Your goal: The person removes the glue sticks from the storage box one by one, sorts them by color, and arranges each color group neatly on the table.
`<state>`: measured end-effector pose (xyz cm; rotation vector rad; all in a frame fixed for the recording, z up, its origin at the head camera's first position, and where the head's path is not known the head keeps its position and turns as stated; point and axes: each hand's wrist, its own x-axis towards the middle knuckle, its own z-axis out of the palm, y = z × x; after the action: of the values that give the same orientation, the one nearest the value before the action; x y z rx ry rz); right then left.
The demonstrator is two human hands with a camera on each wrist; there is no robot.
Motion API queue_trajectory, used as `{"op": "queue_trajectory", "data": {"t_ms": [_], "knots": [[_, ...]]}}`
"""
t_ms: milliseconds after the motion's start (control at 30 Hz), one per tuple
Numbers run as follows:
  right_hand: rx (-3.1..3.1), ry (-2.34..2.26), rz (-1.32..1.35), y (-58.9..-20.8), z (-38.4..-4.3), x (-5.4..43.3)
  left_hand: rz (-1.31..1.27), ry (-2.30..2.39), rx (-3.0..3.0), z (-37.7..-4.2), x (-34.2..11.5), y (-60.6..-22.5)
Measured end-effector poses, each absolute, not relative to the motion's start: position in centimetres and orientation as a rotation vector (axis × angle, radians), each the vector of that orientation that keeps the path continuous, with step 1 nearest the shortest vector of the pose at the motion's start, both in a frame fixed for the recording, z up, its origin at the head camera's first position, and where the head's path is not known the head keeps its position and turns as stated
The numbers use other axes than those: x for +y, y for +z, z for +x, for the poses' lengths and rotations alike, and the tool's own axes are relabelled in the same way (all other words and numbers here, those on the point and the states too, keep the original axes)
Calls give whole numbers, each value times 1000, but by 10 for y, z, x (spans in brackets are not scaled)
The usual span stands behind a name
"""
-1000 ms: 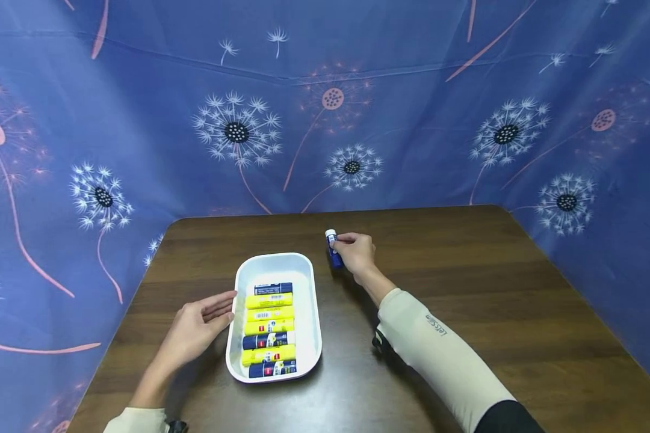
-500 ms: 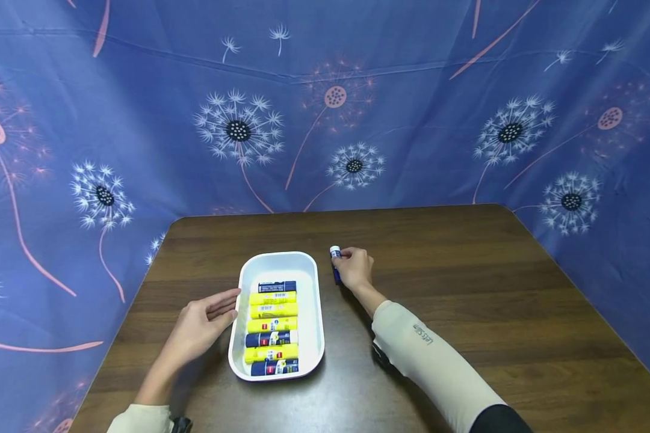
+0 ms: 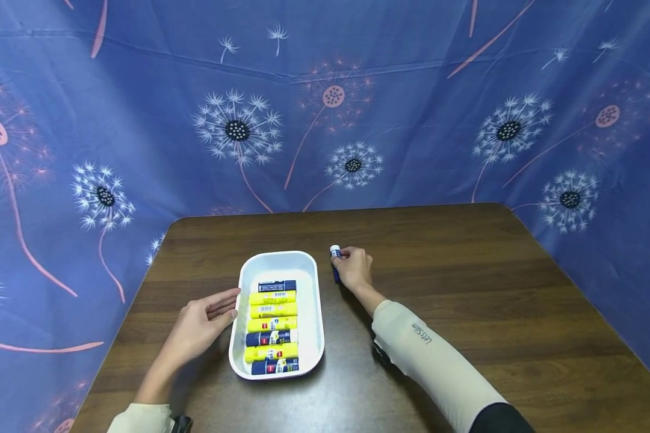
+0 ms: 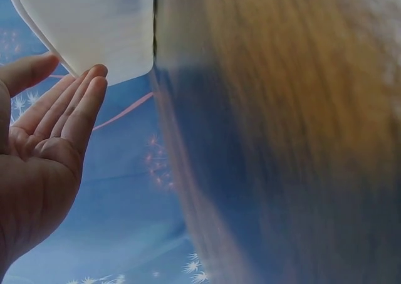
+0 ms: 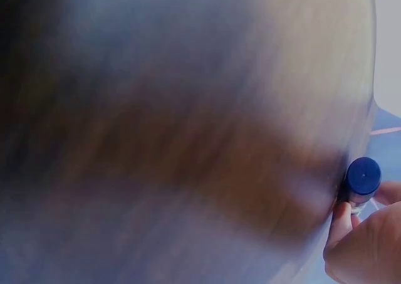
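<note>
In the head view, a white tray (image 3: 309,355) holds a row of several yellow and dark blue glue sticks (image 3: 271,325) lying side by side. My left hand (image 3: 197,328) rests its nearly straight fingers against the tray's left side. In the left wrist view, the fingertips (image 4: 97,77) meet the tray's outer wall (image 4: 119,39). Beyond the tray's right side, my right hand (image 3: 354,269) pinches a blue glue stick with a white end (image 3: 334,251) between thumb and fingers. The right wrist view shows the round blue end of that glue stick (image 5: 363,176). It lies at or very near the tabletop.
A brown wooden table (image 3: 466,288) stretches under the tray and both arms. Behind it hangs a blue cloth (image 3: 411,120) printed with dandelions.
The right hand and its glue stick have come a little nearer to me during the first half second, then stayed put. My left hand keeps its place at the tray.
</note>
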<state>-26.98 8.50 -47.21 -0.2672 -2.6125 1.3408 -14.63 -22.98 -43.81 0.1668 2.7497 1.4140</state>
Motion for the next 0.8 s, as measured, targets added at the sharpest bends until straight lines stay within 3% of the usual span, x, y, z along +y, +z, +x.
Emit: {"op": "queue_trajectory", "data": {"t_ms": [500,800], "knots": [[-2561,1306,-195,-448,-281,99,152,1416,2761,-147,-229,-438],[-2487,1761,427,-403,-276,89,143,1408,2764,-147,-229,-438]]}}
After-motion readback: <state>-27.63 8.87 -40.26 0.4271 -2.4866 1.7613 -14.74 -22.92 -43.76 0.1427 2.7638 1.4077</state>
